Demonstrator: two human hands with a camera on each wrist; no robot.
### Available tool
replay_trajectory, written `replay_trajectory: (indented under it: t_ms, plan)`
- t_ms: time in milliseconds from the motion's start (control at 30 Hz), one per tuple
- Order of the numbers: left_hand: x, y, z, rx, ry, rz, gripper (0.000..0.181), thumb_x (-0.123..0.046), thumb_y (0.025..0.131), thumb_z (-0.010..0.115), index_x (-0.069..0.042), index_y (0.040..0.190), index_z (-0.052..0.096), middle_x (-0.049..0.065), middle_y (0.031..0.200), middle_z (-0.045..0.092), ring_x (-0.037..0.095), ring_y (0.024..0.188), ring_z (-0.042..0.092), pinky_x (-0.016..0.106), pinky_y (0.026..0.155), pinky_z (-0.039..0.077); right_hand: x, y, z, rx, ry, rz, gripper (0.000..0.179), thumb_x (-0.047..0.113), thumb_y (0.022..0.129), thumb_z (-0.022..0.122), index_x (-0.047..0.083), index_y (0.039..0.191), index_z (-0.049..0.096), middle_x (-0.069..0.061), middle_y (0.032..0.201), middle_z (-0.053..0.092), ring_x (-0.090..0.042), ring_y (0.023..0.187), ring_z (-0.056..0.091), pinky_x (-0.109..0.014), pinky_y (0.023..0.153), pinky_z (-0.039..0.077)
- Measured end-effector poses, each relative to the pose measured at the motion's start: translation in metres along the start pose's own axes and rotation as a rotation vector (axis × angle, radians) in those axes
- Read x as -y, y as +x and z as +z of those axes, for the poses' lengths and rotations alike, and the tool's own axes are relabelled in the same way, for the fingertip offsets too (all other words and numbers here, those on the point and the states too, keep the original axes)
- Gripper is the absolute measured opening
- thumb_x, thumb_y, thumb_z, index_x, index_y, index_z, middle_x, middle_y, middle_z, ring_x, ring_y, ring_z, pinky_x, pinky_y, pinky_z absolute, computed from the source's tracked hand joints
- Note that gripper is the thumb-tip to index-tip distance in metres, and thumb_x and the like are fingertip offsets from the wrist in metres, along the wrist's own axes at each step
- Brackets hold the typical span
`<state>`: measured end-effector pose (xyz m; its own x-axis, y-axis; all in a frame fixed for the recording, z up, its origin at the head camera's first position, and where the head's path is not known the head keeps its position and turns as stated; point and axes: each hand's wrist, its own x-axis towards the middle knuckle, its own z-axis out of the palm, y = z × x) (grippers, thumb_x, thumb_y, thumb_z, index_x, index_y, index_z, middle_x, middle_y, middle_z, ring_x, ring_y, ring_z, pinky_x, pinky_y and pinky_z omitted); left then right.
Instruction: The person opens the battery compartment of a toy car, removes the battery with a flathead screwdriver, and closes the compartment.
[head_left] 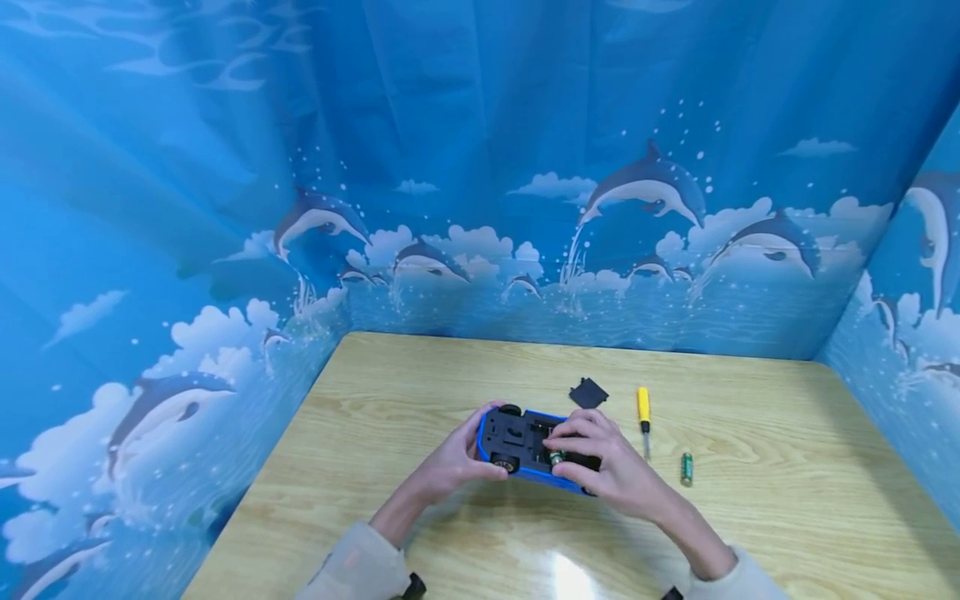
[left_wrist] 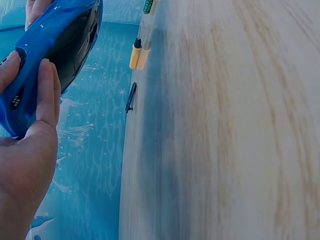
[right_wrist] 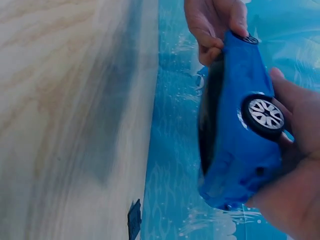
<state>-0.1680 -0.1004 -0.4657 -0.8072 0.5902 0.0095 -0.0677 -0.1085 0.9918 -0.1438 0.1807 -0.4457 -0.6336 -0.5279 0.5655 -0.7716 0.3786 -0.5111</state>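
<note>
A blue toy car [head_left: 504,429] is held upside down over the table, its black underside and wheels facing up. My left hand [head_left: 453,458] grips one end of it, with the thumb along the near side. A green battery [head_left: 556,457] shows at the open hollow in the underside, where my right hand [head_left: 611,458] pinches it between thumb and fingers. The right palm covers the car's other end in the head view. In the right wrist view the car's blue side and a silver-spoked wheel [right_wrist: 266,114] stand between both hands.
Behind the car lies a black square cover [head_left: 588,393] with small tabs. To the right are a yellow-handled screwdriver [head_left: 643,406] and another green battery [head_left: 686,469]. A dolphin-print curtain [head_left: 480,167] closes off the back and sides of the wooden table [head_left: 787,467].
</note>
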Motion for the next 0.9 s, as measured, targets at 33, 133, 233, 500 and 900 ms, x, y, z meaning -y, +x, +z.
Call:
replay_trajectory:
  t_ms: [33,133,233,500,900]
  plan:
    - [0.001,0.0,0.0,0.001,-0.002,0.004,0.098,0.014,0.082,0.072,-0.018,0.163,0.026,0.022,0.16,0.036,0.034,0.128,0.058,0.04,0.098,0.059,-0.001,0.0,0.002,-0.021,-0.012,-0.007,0.03,0.006,0.088,0.079,0.012,0.118,0.078,0.006,0.117,0.069,-0.018,0.113,0.054,-0.044,0.092,0.047]
    - [0.002,0.001,0.0,0.009,0.007,0.02,0.098,0.013,0.082,0.072,-0.016,0.163,0.026,0.022,0.16,0.035,0.034,0.13,0.057,0.04,0.1,0.058,-0.002,0.002,0.006,-0.09,-0.064,-0.004,0.029,0.003,0.088,0.078,0.012,0.115,0.079,0.007,0.112,0.073,-0.018,0.109,0.055,-0.046,0.09,0.045]
    - [0.003,0.002,0.001,0.018,0.013,0.034,0.097,0.014,0.082,0.072,-0.014,0.163,0.026,0.022,0.161,0.035,0.034,0.133,0.054,0.04,0.102,0.056,-0.002,0.002,0.008,-0.136,-0.126,0.006,0.027,0.002,0.088,0.077,0.011,0.113,0.079,0.006,0.109,0.075,-0.018,0.106,0.056,-0.048,0.09,0.044]
    - [0.003,0.002,0.002,0.008,-0.005,0.017,0.097,0.015,0.081,0.071,-0.021,0.162,0.03,0.02,0.159,0.038,0.035,0.129,0.057,0.043,0.098,0.058,0.002,0.005,0.006,-0.335,-0.034,-0.098,0.021,-0.006,0.094,0.065,-0.001,0.112,0.074,-0.008,0.104,0.074,-0.024,0.104,0.06,-0.027,0.1,0.044]
    - [-0.004,-0.002,-0.004,-0.031,-0.005,0.015,0.1,0.014,0.082,0.072,-0.028,0.162,0.029,0.02,0.16,0.036,0.037,0.127,0.058,0.044,0.099,0.058,0.01,-0.013,-0.03,-0.499,0.274,0.242,0.025,-0.017,0.098,0.053,-0.014,0.12,0.063,-0.011,0.11,0.069,-0.006,0.092,0.066,-0.012,0.085,0.054]
